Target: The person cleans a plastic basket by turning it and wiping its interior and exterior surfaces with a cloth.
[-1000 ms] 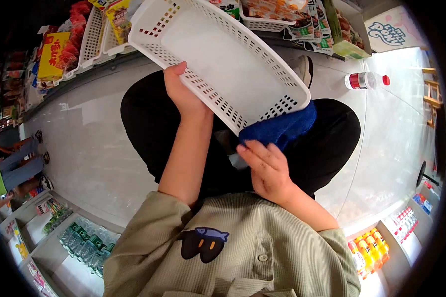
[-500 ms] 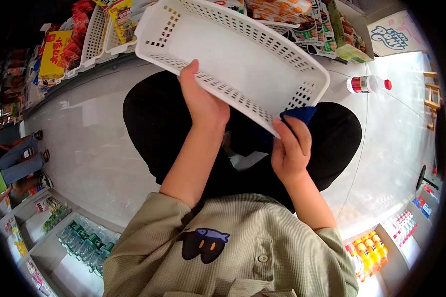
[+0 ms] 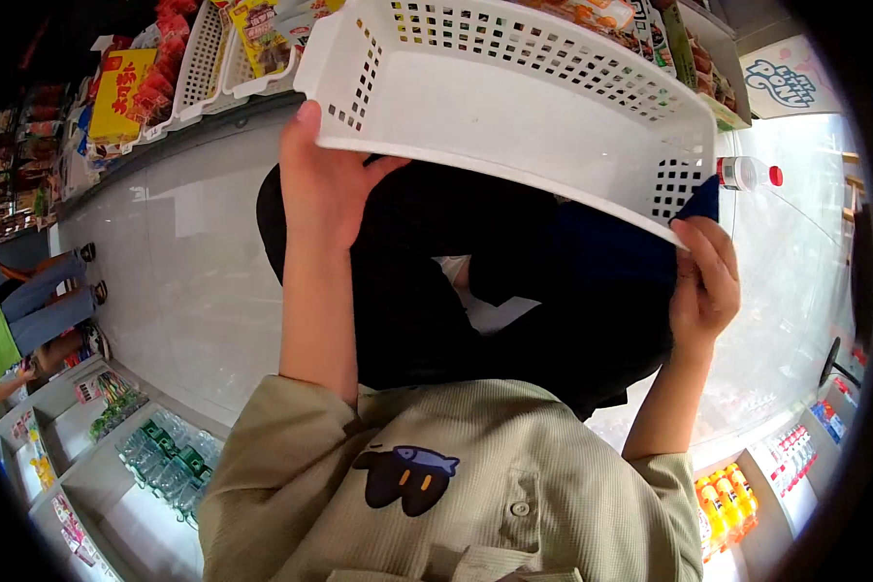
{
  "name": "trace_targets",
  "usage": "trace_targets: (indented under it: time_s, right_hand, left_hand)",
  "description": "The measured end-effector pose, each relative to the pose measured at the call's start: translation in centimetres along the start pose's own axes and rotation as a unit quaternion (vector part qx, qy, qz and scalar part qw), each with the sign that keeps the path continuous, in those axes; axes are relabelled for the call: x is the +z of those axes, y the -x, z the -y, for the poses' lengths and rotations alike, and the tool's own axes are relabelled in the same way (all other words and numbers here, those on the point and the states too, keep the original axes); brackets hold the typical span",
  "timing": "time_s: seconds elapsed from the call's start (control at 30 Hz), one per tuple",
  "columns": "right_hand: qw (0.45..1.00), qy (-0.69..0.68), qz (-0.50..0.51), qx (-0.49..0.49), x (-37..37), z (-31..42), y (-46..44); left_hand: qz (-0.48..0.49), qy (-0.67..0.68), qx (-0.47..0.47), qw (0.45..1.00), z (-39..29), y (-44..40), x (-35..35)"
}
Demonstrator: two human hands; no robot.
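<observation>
A white plastic basket (image 3: 495,116) with perforated sides is held up above my crossed legs, its inside facing me with nothing in it. My left hand (image 3: 330,184) grips its lower left corner, the thumb on the rim. At the lower right corner, my right hand (image 3: 705,276) pinches the rim together with a dark blue cloth (image 3: 700,201). The cloth's tip pokes up over the rim inside the corner; more dark blue fabric shows below the basket, over my dark trousers.
Shelves with packaged snacks (image 3: 121,97) run along the top left. A red-capped bottle (image 3: 747,174) is on the floor at right, partly behind the basket. Bottled drinks (image 3: 165,461) fill low shelves behind me. Another person (image 3: 39,310) is at far left.
The basket has moved right and tilted to face me more. My left hand has shifted to its left corner. My right hand has moved up and right, taking the cloth onto the rim.
</observation>
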State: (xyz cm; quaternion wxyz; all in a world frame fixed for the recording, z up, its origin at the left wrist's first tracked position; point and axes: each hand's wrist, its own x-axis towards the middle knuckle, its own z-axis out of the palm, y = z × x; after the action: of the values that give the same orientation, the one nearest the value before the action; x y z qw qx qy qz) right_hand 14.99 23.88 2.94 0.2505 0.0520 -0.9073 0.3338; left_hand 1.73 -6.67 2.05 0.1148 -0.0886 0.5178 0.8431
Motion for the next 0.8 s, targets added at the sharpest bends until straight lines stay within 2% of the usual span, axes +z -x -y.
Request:
trace_targets:
  time_s: [0.03, 0.1, 0.13, 0.2, 0.27, 0.33, 0.4, 0.43, 0.47, 0.5, 0.6, 0.67, 0.73, 0.8]
  right_hand:
    - [1.000, 0.009, -0.008, -0.007, -0.3, 0.0, -0.3]
    - [0.998, 0.047, -0.028, -0.002, -0.7, -0.2, -0.9]
    - [0.995, 0.082, -0.048, 0.002, -0.7, -0.4, -1.2]
    - [0.992, 0.093, -0.087, 0.013, 0.1, -1.1, -1.6]
    - [0.980, 0.111, -0.162, 0.035, 1.2, -1.7, -1.5]
    - [0.973, 0.114, -0.178, 0.093, 2.6, -1.1, -0.9]
    - [0.973, 0.104, -0.185, 0.093, 3.9, -0.4, -0.4]
    - [0.974, 0.092, -0.173, 0.117, 4.4, 0.5, -0.2]
    - [0.976, 0.084, -0.173, 0.100, 4.9, 0.7, 0.3]
    - [0.979, 0.072, -0.160, 0.103, 5.4, 1.1, 0.7]
    - [0.985, -0.009, -0.121, 0.120, 7.2, 2.9, 1.6]
    - [0.994, -0.016, -0.069, 0.088, 8.2, 4.5, 2.2]
    - [0.996, -0.071, -0.046, 0.037, 9.4, 6.4, 2.3]
    - [0.993, -0.110, -0.031, -0.022, 11.3, 8.0, 2.9]
  left_hand:
    - [0.001, 0.001, -0.001, 1.000, -0.2, 0.0, -0.8]
    - [0.135, -0.005, -0.052, 0.990, -0.2, 0.0, -2.2]
    - [0.136, -0.004, -0.052, 0.989, 0.2, 0.3, -2.2]
    - [0.075, -0.073, -0.050, 0.993, 1.3, 1.7, -1.4]
    - [0.067, -0.064, -0.045, 0.995, 2.6, 2.6, -0.1]
    - [-0.007, 0.002, -0.064, 0.998, 3.9, 3.4, 1.1]
    - [-0.041, 0.017, -0.042, 0.998, 4.8, 3.9, 2.2]
    - [-0.051, 0.015, 0.010, 0.999, 5.2, 3.9, 2.2]
    - [-0.062, 0.012, 0.063, 0.996, 5.4, 3.9, 2.3]
    - [-0.052, 0.016, 0.074, 0.996, 5.3, 3.9, 2.1]
    - [-0.061, -0.001, 0.072, 0.996, 5.5, 3.8, 2.5]
    - [-0.095, -0.006, 0.052, 0.994, 6.6, 4.4, 3.7]
    - [-0.079, 0.009, 0.051, 0.996, 7.7, 4.7, 4.0]
    - [-0.055, 0.057, -0.010, 0.997, 8.1, 5.2, 4.2]
